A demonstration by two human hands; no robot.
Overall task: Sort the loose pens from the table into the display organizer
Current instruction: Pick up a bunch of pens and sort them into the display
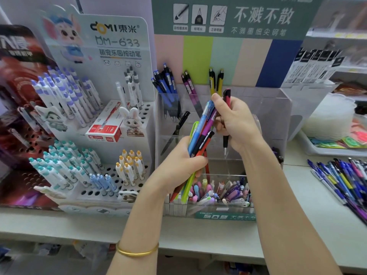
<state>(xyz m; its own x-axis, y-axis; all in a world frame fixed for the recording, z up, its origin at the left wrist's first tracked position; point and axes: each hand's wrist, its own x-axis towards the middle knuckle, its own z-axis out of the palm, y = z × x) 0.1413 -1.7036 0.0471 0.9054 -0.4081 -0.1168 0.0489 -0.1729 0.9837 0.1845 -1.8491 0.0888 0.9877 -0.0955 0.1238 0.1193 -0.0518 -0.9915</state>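
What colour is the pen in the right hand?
Pink-red and black, the pen in the right hand; head view.

Display card [117, 46] reads "DOMI 東米 DM-633"; green organizer header [234, 18] reads "不溅不散".

A white stand [117, 42] is carrying a red box [103, 133], a rabbit figure [132, 122] sitting beside it. Clear plastic dishes [329, 118] are lying stacked.
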